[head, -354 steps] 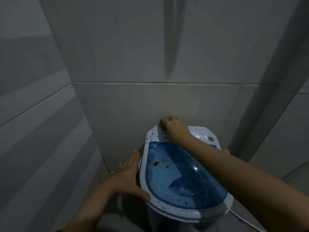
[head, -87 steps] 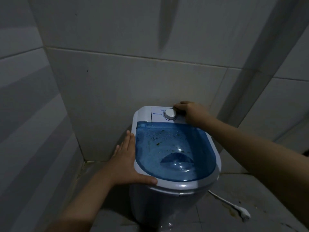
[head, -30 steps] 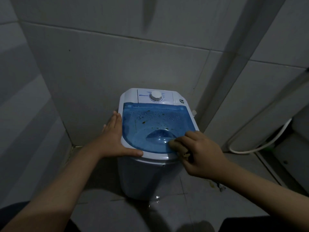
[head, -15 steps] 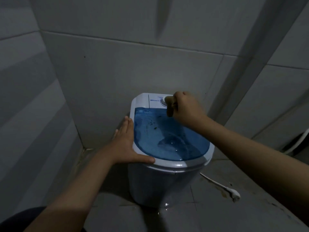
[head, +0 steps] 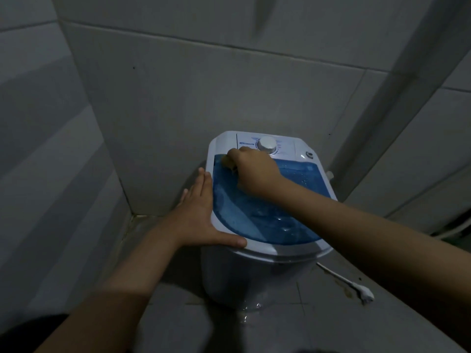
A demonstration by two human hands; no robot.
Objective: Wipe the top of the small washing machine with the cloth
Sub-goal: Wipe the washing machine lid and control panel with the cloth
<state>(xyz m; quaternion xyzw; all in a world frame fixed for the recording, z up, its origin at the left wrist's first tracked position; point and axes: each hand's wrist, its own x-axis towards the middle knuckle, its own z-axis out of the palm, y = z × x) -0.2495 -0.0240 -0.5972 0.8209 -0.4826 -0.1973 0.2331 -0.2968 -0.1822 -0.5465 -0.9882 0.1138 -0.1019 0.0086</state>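
Note:
The small white washing machine point(head: 257, 273) stands on the floor against the tiled wall, with a clear blue lid point(head: 257, 220) and a white dial point(head: 266, 143) on its back panel. My right hand point(head: 254, 173) is a fist on the lid's back-left corner, closed on a small cloth point(head: 227, 161) of which only a pale edge shows under the fingers. My left hand point(head: 201, 220) lies flat and open against the machine's left rim, thumb along the front edge.
Tiled walls close in behind and on the left, forming a corner. A white power cord with its plug point(head: 363, 294) lies on the wet floor at the right. A white hose point(head: 456, 229) shows at the far right edge.
My right hand has slid from in front of the dial to the lid's back-left corner. Earlier it was at the lid's front edge. The left hand has stayed on the left rim.

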